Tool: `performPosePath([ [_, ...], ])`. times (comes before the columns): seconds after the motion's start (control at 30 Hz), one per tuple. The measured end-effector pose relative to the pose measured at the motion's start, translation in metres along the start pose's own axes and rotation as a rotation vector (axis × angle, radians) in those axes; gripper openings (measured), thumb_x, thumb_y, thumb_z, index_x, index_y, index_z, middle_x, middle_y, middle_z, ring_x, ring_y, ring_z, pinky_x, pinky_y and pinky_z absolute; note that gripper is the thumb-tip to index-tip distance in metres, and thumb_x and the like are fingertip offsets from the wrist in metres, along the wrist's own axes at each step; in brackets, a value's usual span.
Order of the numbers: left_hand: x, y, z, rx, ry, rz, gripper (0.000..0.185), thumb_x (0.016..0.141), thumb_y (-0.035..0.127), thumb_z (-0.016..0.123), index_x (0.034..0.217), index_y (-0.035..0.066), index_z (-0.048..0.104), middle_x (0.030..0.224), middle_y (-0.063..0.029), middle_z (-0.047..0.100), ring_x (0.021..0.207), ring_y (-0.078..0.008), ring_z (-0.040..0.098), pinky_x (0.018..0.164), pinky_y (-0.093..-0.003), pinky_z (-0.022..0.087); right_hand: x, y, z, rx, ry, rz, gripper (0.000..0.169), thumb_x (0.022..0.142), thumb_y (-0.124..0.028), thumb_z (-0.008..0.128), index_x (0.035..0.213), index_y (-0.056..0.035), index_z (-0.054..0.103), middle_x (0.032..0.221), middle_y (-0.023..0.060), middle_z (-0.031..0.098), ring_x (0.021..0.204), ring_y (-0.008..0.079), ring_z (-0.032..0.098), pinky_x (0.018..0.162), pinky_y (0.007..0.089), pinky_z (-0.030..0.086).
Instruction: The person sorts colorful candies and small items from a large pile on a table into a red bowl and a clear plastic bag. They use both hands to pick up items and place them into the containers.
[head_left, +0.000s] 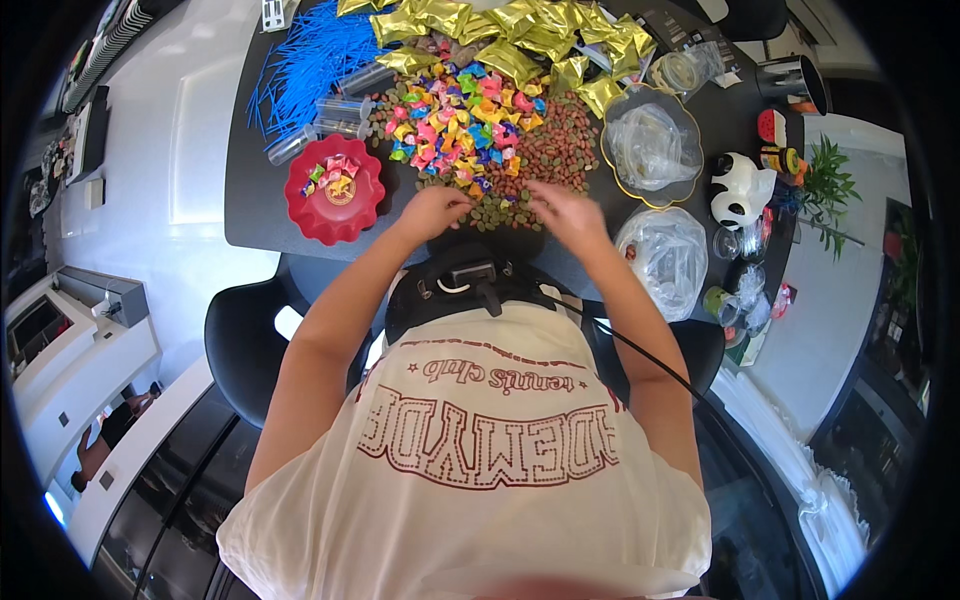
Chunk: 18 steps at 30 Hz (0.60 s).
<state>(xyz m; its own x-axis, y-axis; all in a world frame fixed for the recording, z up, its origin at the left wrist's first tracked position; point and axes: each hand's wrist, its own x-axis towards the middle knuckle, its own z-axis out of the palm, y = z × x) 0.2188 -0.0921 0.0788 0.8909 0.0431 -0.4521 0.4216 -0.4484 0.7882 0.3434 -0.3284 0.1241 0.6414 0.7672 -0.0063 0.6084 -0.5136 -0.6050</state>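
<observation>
A large heap of small oval reddish-brown pieces (559, 139) and green pieces (491, 216), like beans or nuts, lies on the dark table before me. Brightly wrapped twist candies (457, 124) cover its middle and left. At the heap's near left edge is my left hand (436, 212), thumb and fingertips close together; whether something small is between them is unclear. My right hand (568, 214) reaches in from the near right, its fingers apart over the pieces and slightly blurred. A red scalloped bowl (367, 202) holding several wrapped candies stands left of my left hand.
Gold foil packets (532, 30) lie behind the heap, with blue twist ties (319, 52) and clear plastic tubes (341, 109) to the left. On the right stand a gold-rimmed bowl (697, 169), a bag-lined container (664, 289) and a panda-shaped container (739, 191).
</observation>
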Motion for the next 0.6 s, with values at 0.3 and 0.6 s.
performPosePath([
  [0.3, 0.008, 0.067, 0.001, -0.229, -0.218, 0.020, 0.020, 0.089, 0.015, 0.058, 0.098, -0.001, 0.066, 0.083, -0.0073, 0.067, 0.063, -0.0122, 0.064, 0.060, -0.0246, 0.049, -0.006, -0.024, 0.019, 0.008, -0.134, 0.019, 0.025, 0.085, -0.027, 0.058, 0.108, -0.0165, 0.063, 0.089, 0.0072, 0.067, 0.076, 0.0257, 0.064, 0.062, 0.0372, 0.051],
  [0.6, 0.008, -0.033, -0.006, -0.072, 0.204, 0.015, 0.022, 0.088, 0.014, 0.059, 0.105, 0.001, 0.061, 0.087, -0.0096, 0.066, 0.067, -0.0147, 0.065, 0.062, -0.0271, 0.050, 0.004, 0.084, -0.040, 0.033, 0.135, 0.587, 0.025, 0.089, -0.024, 0.049, 0.104, -0.0124, 0.066, 0.084, 0.0081, 0.069, 0.077, 0.0271, 0.065, 0.066, 0.0364, 0.050],
])
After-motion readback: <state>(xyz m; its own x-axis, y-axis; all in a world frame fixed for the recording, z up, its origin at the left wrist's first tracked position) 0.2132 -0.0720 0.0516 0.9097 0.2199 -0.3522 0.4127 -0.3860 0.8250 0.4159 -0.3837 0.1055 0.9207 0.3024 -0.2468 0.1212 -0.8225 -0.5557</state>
